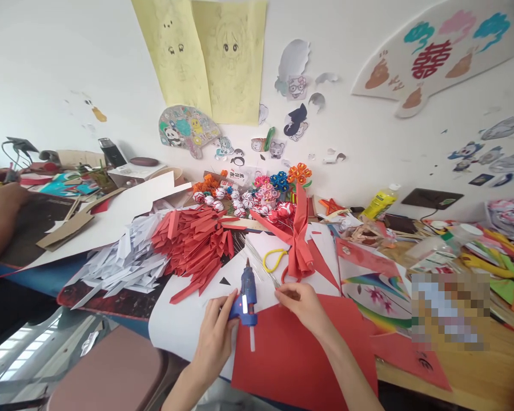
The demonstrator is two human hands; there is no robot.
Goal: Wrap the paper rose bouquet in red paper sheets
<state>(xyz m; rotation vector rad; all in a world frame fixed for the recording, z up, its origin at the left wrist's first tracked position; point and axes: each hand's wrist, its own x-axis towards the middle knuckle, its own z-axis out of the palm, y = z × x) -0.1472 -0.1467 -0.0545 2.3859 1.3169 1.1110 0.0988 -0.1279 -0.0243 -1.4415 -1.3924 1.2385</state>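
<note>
Left hand: curled round the glue gun, nozzle pointing away.
Right hand: fingertips nearly together by the wires; too fine to tell whether one is gripped.
Glue gun: between the hands, near the red sheet.
Red strips: heaped beside white strips.
</note>
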